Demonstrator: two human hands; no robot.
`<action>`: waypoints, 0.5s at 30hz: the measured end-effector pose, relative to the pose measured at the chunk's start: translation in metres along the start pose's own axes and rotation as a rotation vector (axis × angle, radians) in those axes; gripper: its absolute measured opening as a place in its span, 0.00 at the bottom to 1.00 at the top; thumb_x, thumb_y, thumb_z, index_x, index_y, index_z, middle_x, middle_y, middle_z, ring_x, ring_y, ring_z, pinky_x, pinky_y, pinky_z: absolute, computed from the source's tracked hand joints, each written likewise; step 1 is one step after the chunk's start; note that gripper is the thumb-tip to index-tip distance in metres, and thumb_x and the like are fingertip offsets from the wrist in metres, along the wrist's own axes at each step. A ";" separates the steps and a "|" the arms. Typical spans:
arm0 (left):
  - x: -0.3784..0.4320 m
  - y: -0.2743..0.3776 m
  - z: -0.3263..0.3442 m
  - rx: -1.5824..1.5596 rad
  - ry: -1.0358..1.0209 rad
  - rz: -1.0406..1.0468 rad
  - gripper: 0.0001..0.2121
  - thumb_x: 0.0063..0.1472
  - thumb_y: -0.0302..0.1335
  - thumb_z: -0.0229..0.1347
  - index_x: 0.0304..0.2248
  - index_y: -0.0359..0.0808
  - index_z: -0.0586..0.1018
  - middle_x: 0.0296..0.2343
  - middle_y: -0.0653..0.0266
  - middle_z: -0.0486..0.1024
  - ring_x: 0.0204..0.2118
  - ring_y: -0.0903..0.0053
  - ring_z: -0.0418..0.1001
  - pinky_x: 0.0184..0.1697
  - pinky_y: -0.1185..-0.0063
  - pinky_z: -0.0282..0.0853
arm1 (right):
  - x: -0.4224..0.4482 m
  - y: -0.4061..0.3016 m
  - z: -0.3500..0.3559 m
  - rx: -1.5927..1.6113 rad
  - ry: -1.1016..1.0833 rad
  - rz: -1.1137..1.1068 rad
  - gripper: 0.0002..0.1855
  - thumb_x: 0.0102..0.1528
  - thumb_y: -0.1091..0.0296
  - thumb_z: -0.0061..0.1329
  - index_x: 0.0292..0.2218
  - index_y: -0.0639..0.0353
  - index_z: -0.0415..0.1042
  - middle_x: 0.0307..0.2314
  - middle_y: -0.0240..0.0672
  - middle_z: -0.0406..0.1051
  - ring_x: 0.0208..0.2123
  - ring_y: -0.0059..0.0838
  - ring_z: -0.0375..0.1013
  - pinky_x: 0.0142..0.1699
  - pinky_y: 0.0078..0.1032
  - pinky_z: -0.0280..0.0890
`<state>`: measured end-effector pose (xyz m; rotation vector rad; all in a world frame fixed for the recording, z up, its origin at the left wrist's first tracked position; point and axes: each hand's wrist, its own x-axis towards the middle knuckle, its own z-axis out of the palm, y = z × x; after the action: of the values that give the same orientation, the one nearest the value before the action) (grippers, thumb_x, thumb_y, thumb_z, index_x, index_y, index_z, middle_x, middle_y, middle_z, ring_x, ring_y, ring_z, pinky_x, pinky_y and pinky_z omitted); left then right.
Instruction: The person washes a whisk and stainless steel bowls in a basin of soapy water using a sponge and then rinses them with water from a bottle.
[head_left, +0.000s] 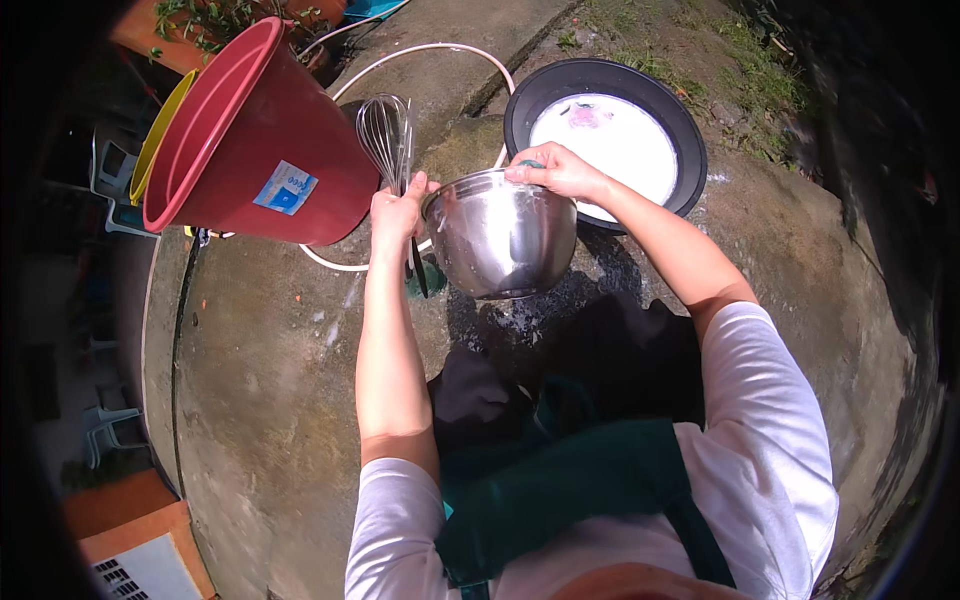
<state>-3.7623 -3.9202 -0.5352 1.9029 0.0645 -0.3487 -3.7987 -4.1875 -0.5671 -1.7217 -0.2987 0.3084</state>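
Note:
A shiny steel mixing bowl (504, 236) is held up, tilted, between my hands. My left hand (397, 210) grips a wire whisk (384, 142) and another slim utensil with a dark handle, its fingertips touching the bowl's left rim. My right hand (553, 174) holds the bowl's far right rim, with something green under the fingers. Just beyond that hand, a round black basin (690, 161) holds whitish, sudsy liquid with a pinkish item in it. A green thing (426, 279) lies on the ground below the whisk, partly hidden.
Left of my hands, a large red plastic bucket (300, 150) leans beside a yellow one (161, 135). A pale hose (442, 47) loops over the concrete ground (277, 375) behind the bowl. Potted plants (202, 26) stand at the far left, grass at the far right.

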 end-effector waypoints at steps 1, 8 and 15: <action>0.000 -0.006 0.003 0.058 0.064 0.114 0.16 0.60 0.38 0.55 0.23 0.32 0.81 0.16 0.64 0.75 0.15 0.82 0.67 0.21 0.80 0.63 | 0.004 0.004 -0.006 0.077 -0.008 -0.009 0.16 0.56 0.57 0.52 0.33 0.63 0.76 0.23 0.24 0.72 0.25 0.12 0.67 0.32 0.16 0.62; -0.011 -0.006 0.003 0.037 -0.166 0.219 0.11 0.59 0.32 0.57 0.30 0.30 0.79 0.25 0.70 0.78 0.26 0.87 0.70 0.31 0.83 0.67 | 0.023 0.000 -0.017 0.224 -0.010 0.161 0.14 0.49 0.56 0.60 0.27 0.59 0.77 0.21 0.25 0.73 0.23 0.13 0.68 0.30 0.14 0.63; -0.029 -0.005 0.019 -0.181 -0.277 0.339 0.10 0.60 0.32 0.56 0.29 0.32 0.79 0.22 0.75 0.73 0.24 0.89 0.66 0.27 0.84 0.63 | 0.041 -0.029 -0.036 0.117 0.076 -0.135 0.17 0.46 0.65 0.63 0.36 0.57 0.72 0.30 0.26 0.73 0.32 0.15 0.69 0.38 0.18 0.65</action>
<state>-3.7946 -3.9327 -0.5378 1.6356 -0.3951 -0.3581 -3.7483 -4.2004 -0.5338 -1.5857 -0.3332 0.1580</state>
